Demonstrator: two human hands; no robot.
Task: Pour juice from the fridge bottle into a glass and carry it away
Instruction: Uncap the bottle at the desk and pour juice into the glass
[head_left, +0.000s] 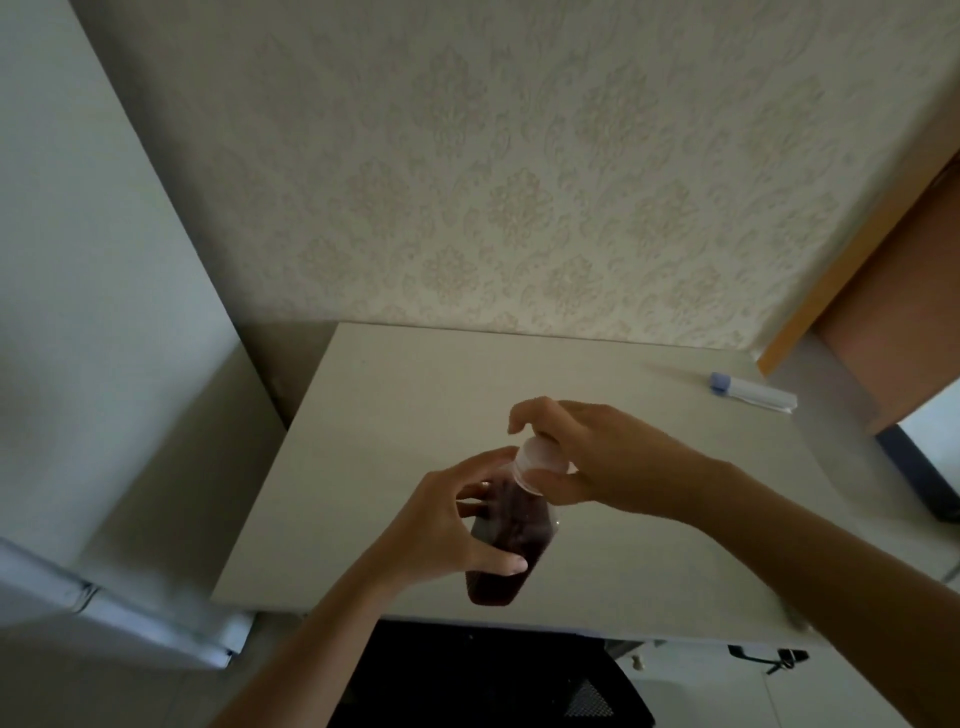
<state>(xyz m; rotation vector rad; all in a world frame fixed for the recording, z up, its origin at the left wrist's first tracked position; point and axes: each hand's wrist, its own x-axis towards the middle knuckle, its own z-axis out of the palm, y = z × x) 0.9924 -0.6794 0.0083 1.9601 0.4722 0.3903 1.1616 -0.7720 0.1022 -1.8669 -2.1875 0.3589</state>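
Gripping the pale cap (540, 460) between thumb and curled fingers (524, 415), our right hand (613, 462) sits closed over the top of the bottle (511, 540). Our left hand (441, 530) is wrapped round the bottle's body, thumb across the front and fingers behind, holding it in the air above the near part of the worktop (395, 415), tilted so the cap leans away and to the right. The bottle is clear and holds dark red juice up to near the neck.

We judge that we are at the uncapping step: the cap looks seated on the neck, though we cannot tell whether it is loosened. The next move calls for a firm twist of the right hand against a steady left grip, keeping the bottle close to upright so nothing spills once the cap comes free. No glass is in view, so one has to be found before we can pour.

The worktop is pale and almost bare; a small white tube with a blue end (750, 391) lies near its far right corner, well apart from the hands. Patterned wallpaper (519, 182) rises behind, a plain pale panel (78, 260) stands at the left, a wooden door frame (883, 260) at the right, and a dark chair (467, 675) sits below the near edge.
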